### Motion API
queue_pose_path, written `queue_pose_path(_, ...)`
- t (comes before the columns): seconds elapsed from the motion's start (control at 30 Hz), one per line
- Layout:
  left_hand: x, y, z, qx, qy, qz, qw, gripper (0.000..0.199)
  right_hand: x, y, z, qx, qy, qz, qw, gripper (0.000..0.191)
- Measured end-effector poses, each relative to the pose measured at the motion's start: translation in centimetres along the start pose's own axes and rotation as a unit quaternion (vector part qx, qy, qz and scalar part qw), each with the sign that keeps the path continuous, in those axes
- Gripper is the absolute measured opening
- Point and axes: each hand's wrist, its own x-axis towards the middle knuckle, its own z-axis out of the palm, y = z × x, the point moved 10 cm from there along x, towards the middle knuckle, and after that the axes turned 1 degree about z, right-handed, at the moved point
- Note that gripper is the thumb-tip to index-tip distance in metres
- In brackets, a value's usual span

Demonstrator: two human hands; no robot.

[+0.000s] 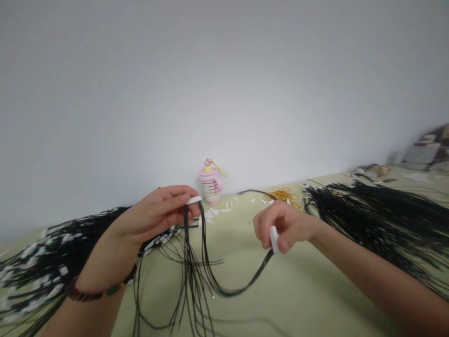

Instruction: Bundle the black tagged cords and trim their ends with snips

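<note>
My left hand (pixel 164 210) pinches a small white piece (pixel 194 200) between thumb and fingers, left of centre. Thin black cords (pixel 189 252) hang from this piece, their loose ends spreading below. From the same piece a black bundle (pixel 231 293) sags and rises to a second white piece (pixel 274 238). My right hand (pixel 280 224) is closed on that second piece, its fingers curled and thumb pressed near it. Both hands are raised over the pale green table (pixel 298 290).
Black cords with white pieces (pixel 70 248) lie piled at left. More black cords (pixel 372 220) spread at right. A pink and white cup-shaped object (pixel 210 183), scattered white pieces (pixel 213 213) and yellow bands (pixel 282 194) sit near the wall (pixel 224 93).
</note>
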Motion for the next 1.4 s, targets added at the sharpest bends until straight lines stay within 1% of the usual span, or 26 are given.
queue_pose_path(0.03, 0.1, -0.3, 1.3, -0.002, -0.025, -0.007, 1.0, 0.024, -0.1, -0.4, -0.1, 0.027, 0.016, -0.009, 0.999, 0.032)
queue_pose_path(0.1, 0.4, -1.2, 3.6, -0.001, -0.073, -0.024, 0.997, 0.023, 0.1, -0.2, -0.8, 0.075, 0.074, -0.009, 0.994, 0.041)
queue_pose_path(0.17, 1.0, -2.7, 5.7, 0.01, -0.115, -0.045, 0.992, 0.026, 0.6, 0.8, -2.0, 0.081, 0.149, -0.012, 0.985, 0.043)
queue_pose_path(0.23, 1.8, -4.8, 7.1, 0.028, -0.144, -0.067, 0.987, 0.027, 1.0, 2.6, -3.4, 0.065, 0.226, -0.01, 0.972, 0.04)
queue_pose_path(0.3, 2.5, -7.5, 7.9, 0.048, -0.16, -0.091, 0.982, 0.023, 1.0, 5.3, -4.9, 0.052, 0.303, 0.004, 0.952, 0.039)
queue_pose_path(0.33, 2.9, -9.0, 8.0, 0.057, -0.16, -0.102, 0.98, 0.02, 0.9, 7.0, -5.5, 0.046, 0.332, 0.017, 0.942, 0.04)
queue_pose_path(0.37, 3.2, -10.4, 8.1, 0.062, -0.157, -0.113, 0.979, 0.021, 0.8, 8.7, -6.0, 0.042, 0.354, 0.032, 0.934, 0.041)
queue_pose_path(0.47, 3.8, -14.5, 8.4, 0.055, -0.16, -0.151, 0.974, 0.031, 0.3, 13.0, -6.3, 0.045, 0.387, 0.069, 0.918, 0.045)
queue_pose_path(0.53, 4.0, -16.2, 8.7, 0.048, -0.163, -0.159, 0.972, 0.033, -0.1, 14.7, -6.1, 0.048, 0.395, 0.083, 0.914, 0.046)
queue_pose_path(0.57, 4.1, -16.7, 8.9, 0.047, -0.165, -0.157, 0.972, 0.033, -0.2, 15.1, -6.0, 0.049, 0.398, 0.087, 0.912, 0.047)
queue_pose_path(0.63, 4.1, -17.2, 9.2, 0.055, -0.174, -0.144, 0.973, 0.033, -0.3, 15.4, -5.8, 0.049, 0.399, 0.094, 0.911, 0.045)
queue_pose_path(0.73, 4.0, -17.0, 9.8, 0.098, -0.203, -0.117, 0.967, 0.029, -0.2, 15.4, -5.8, 0.052, 0.396, 0.105, 0.911, 0.036)
queue_pose_path(0.83, 4.0, -16.5, 9.9, 0.179, -0.224, -0.089, 0.954, 0.021, -0.1, 15.4, -5.7, 0.063, 0.387, 0.114, 0.913, 0.029)
queue_pose_path(0.9, 4.1, -16.0, 9.5, 0.24, -0.219, -0.074, 0.943, 0.019, 0.0, 15.4, -5.6, 0.079, 0.38, 0.118, 0.914, 0.028)
queue_pose_path(1.0, 4.6, -14.7, 8.3, 0.307, -0.185, -0.061, 0.932, 0.021, 0.2, 15.6, -5.2, 0.124, 0.363, 0.128, 0.915, 0.026)
queue_pose_path(1.13, 4.8, -13.3, 6.3, 0.331, -0.139, -0.073, 0.93, 0.019, 0.5, 15.9, -4.4, 0.218, 0.323, 0.162, 0.907, 0.017)
queue_pose_path(1.27, 4.9, -13.0, 3.8, 0.3, -0.102, -0.105, 0.943, 0.018, 0.1, 16.8, -4.7, 0.276, 0.31, 0.218, 0.883, 0.024)
queue_pose_path(1.33, 4.9, -13.2, 2.5, 0.271, -0.078, -0.119, 0.952, 0.018, -0.2, 17.5, -5.0, 0.283, 0.313, 0.248, 0.872, 0.026)
queue_pose_path(1.4, 4.9, -13.7, 1.7, 0.233, -0.06, -0.131, 0.962, 0.018, -0.5, 18.1, -5.4, 0.28, 0.323, 0.259, 0.866, 0.027)
